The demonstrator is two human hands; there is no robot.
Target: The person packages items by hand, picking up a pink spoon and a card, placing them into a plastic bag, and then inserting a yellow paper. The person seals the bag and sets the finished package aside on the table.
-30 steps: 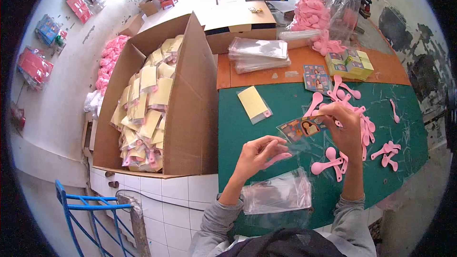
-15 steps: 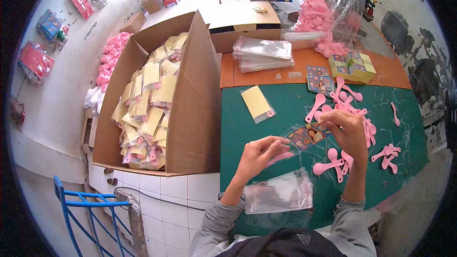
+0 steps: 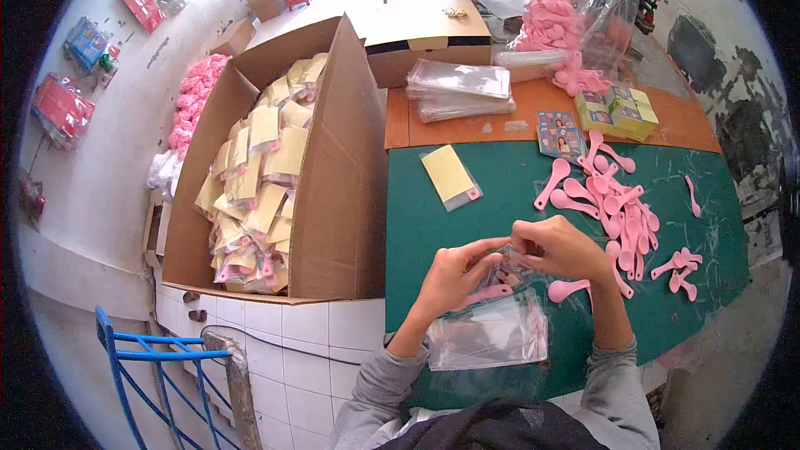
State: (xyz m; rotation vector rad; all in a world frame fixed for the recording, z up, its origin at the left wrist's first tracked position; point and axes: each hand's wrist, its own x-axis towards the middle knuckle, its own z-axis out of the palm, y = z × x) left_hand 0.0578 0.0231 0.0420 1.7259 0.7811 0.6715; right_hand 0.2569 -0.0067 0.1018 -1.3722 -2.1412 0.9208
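Note:
My left hand [image 3: 450, 279] is closed on a clear plastic bag with a pink spoon [image 3: 487, 293] in or against it. My right hand [image 3: 562, 248] pinches the bag's upper edge, its fingertips beside the left ones. Between the hands a printed card [image 3: 510, 271] shows through the plastic, partly hidden by fingers. Just below lies a stack of clear bags [image 3: 492, 337]. Many loose pink spoons [image 3: 625, 217] are spread to the right. A bag with a yellow card [image 3: 447, 173] lies at the upper left of the green mat [image 3: 408, 225].
Left of the table, a large cardboard box [image 3: 342, 175] holds many bagged yellow cards. Along the back are more clear bags [image 3: 458, 87], card stacks [image 3: 617, 112] and a big bag of pink spoons [image 3: 554, 21]. A blue metal frame [image 3: 158, 356] stands lower left.
My right hand has moved left and down, close to my left hand. The card, stretched out between the hands before, is now mostly covered by plastic and fingers.

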